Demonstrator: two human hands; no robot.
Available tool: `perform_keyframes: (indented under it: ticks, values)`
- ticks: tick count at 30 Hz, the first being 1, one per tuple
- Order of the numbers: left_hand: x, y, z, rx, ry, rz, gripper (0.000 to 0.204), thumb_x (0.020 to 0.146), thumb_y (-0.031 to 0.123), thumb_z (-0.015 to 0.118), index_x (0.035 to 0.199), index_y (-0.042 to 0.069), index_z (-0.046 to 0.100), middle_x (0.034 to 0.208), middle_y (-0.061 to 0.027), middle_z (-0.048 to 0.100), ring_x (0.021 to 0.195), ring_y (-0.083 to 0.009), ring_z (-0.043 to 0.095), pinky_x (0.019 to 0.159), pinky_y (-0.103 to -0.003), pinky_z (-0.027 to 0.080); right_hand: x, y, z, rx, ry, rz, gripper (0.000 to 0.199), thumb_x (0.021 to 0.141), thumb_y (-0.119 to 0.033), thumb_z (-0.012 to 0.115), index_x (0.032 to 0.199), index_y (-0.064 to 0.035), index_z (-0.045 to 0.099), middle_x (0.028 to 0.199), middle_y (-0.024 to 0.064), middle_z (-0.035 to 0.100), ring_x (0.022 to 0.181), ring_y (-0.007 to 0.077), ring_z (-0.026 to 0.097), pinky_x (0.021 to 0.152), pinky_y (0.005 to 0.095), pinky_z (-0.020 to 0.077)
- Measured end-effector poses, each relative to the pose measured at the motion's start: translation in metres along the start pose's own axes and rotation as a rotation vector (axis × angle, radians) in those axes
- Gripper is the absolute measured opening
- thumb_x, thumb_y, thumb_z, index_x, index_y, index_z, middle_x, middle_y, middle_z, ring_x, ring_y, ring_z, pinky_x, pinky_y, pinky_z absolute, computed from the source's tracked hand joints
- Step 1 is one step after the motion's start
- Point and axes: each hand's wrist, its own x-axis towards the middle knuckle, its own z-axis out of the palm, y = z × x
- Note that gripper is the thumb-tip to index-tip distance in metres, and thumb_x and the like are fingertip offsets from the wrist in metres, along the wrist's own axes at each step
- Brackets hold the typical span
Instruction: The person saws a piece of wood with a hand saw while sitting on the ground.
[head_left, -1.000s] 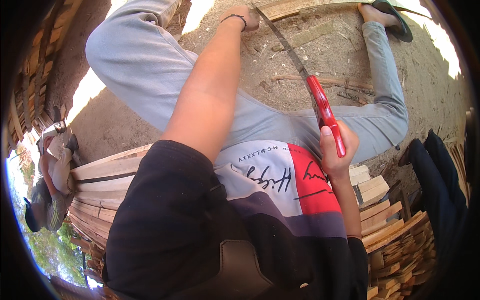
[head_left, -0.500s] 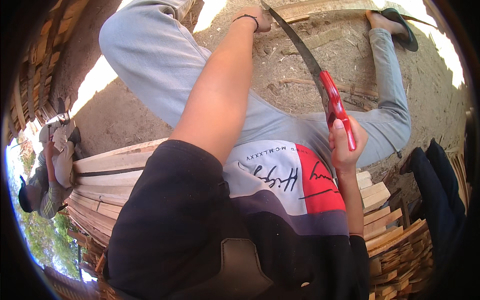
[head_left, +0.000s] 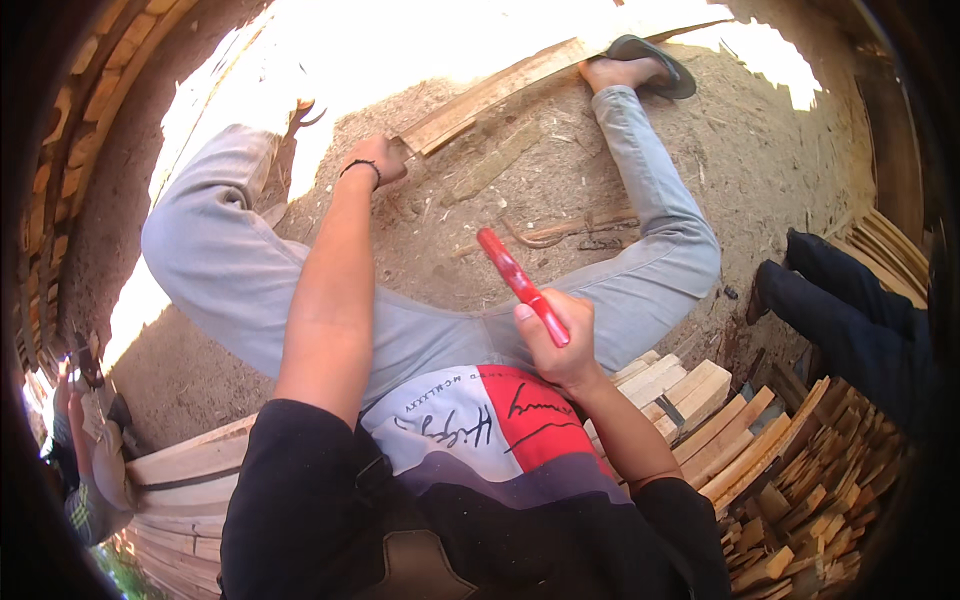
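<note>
left hand [head_left: 378,160] on plank [head_left: 495,93], right hand [head_left: 558,340] – red handle [head_left: 520,285]

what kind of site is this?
Likely an outdoor woodworking or timber yard. Stacks of cut wooden slats lie on a bare dirt ground. The left hand steadies a plank, and the right hand grips a red-handled tool.

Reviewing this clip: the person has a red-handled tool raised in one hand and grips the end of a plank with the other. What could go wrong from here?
1. The left hand grips the plank right at its end, so a blow landing there could catch the fingers.
2. The right hand holds the red-handled tool raised between the knees; a glancing stroke might swing toward a leg.
3. The sandalled foot pinning the plank's far end is barely covered.
</note>
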Motion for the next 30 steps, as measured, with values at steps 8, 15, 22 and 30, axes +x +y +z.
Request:
perform_keyframes:
  ticks: [8,15,22,30]
  values:
    - [-0.002,-0.012,0.002,-0.003,-0.017,0.008,0.051,0.068,0.029,0.076,0.110,0.002,0.068,0.112,-0.0195,0.068,0.106,-0.0318,0.065,0.091,-0.040,0.052,0.046,0.021,0.038,-0.030,0.005,-0.155,0.032,0.087,-0.018,0.065,0.063,-0.0048,0.049,0.054,0.0139,0.049,0.048,0.0307,0.052,0.048,0.0400,0.0386]
    - [-0.011,0.006,-0.014,0.046,-0.025,-0.007,0.040,0.076,0.028,0.067,0.107,0.004,0.072,0.110,-0.0179,0.069,0.103,-0.0309,0.067,0.091,-0.039,0.053,0.017,0.005,0.006,-0.017,-0.021,-0.009,0.032,0.090,-0.019,0.064,0.065,-0.0036,0.052,0.052,0.0057,0.044,0.045,0.0147,0.043,0.046,0.0335,0.0338]
    - [-0.021,0.000,-0.018,0.015,-0.064,-0.012,0.042,0.075,0.026,0.067,0.111,0.004,0.069,0.111,-0.0188,0.068,0.104,-0.0299,0.066,0.090,-0.039,0.053,0.057,0.022,0.055,0.017,0.014,-0.007,0.035,0.091,-0.021,0.064,0.065,-0.0035,0.050,0.051,0.0040,0.042,0.046,0.0122,0.040,0.046,0.0321,0.0320]
    - [0.005,-0.016,0.002,0.033,-0.030,-0.063,0.043,0.077,0.031,0.069,0.114,0.008,0.070,0.118,-0.0152,0.067,0.109,-0.0276,0.065,0.095,-0.038,0.051,0.029,0.006,0.015,0.001,-0.065,-0.018,0.033,0.090,-0.019,0.064,0.065,-0.0020,0.051,0.051,0.0042,0.043,0.047,0.0119,0.040,0.046,0.0321,0.0322]
